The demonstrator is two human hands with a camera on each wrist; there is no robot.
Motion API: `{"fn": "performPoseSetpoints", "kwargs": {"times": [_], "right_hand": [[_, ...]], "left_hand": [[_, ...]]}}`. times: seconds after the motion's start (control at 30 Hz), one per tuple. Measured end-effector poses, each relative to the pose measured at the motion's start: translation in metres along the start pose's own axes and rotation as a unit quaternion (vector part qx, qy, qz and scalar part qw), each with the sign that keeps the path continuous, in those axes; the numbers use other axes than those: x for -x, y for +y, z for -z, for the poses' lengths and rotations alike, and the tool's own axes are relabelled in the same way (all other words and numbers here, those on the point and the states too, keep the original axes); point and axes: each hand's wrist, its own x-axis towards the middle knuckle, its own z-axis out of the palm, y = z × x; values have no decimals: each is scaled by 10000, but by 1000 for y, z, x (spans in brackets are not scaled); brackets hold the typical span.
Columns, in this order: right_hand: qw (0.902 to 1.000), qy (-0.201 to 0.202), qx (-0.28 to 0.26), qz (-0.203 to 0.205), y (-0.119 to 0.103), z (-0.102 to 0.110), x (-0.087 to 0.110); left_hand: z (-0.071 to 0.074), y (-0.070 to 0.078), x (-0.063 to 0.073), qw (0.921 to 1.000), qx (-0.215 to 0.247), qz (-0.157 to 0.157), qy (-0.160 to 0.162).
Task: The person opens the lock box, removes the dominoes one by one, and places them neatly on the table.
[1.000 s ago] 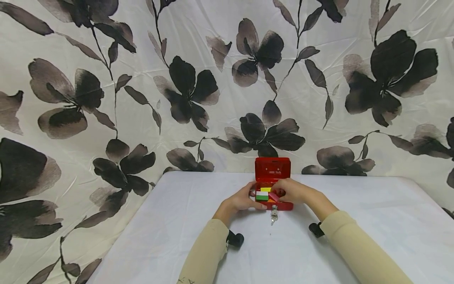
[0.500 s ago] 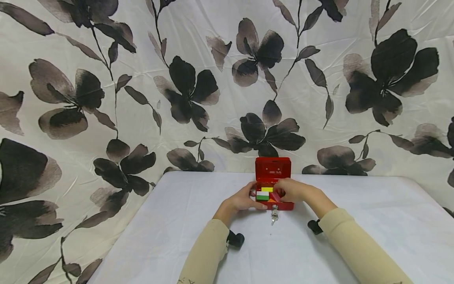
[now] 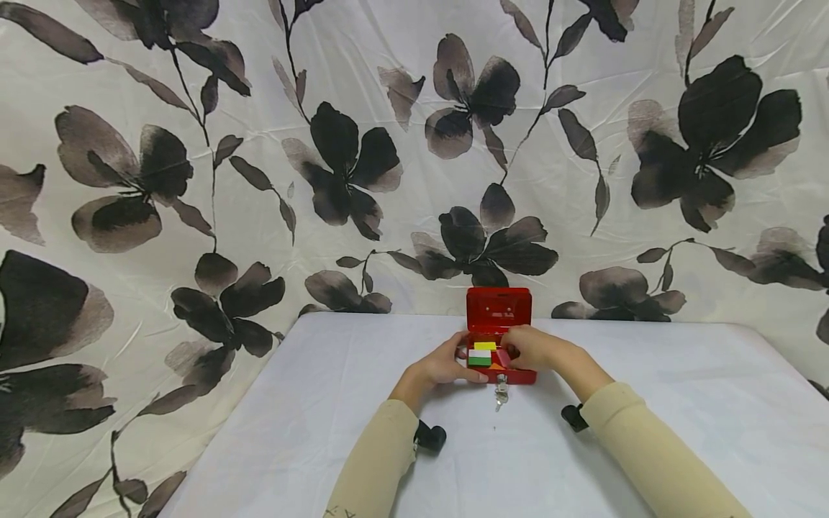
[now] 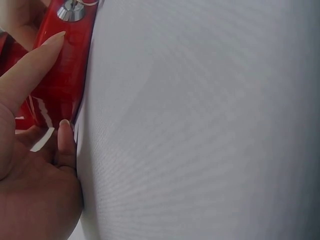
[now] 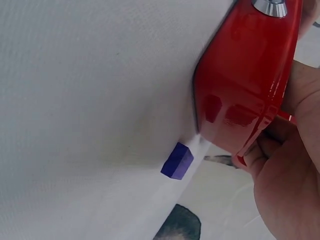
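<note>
A red cash box (image 3: 522, 376) stands on the table with its lid (image 3: 497, 309) raised. My left hand (image 3: 443, 364) holds its left end; in the left wrist view the thumb (image 4: 37, 67) lies on the front face and the other fingers are at the end wall. Inside the box, my right hand (image 3: 532, 347) pinches a pink block (image 3: 503, 357); its fingertips are partly hidden. Beside that block lie a white-and-green block (image 3: 479, 357), a yellow block (image 3: 485, 346) and a bit of orange (image 3: 496, 366). Keys (image 3: 501, 397) hang from the front lock.
A purple block (image 5: 177, 161) lies on the white table (image 3: 363, 345) off the box's right end, seen only in the right wrist view. A flowered cloth (image 3: 414, 180) hangs behind the table's back edge.
The pink block, tilted a second ago, has turned and shifted slightly right inside the box with my right hand. My left hand stays on the box's left end.
</note>
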Motion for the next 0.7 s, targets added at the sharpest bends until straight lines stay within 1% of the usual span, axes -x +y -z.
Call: {"fn": "performPoseSetpoints", "kwargs": {"times": [0.23, 0.53, 0.7], "right_hand": [[10000, -39, 30, 49, -1, 1, 0], [9999, -23, -38, 152, 2, 2, 0], [9997, 1, 65, 225, 1, -1, 1]], "left_hand": [[0, 0, -1, 10000, 1, 3, -12], [0, 5, 2, 10000, -13, -23, 21], [0, 3, 2, 10000, -39, -8, 10]]}}
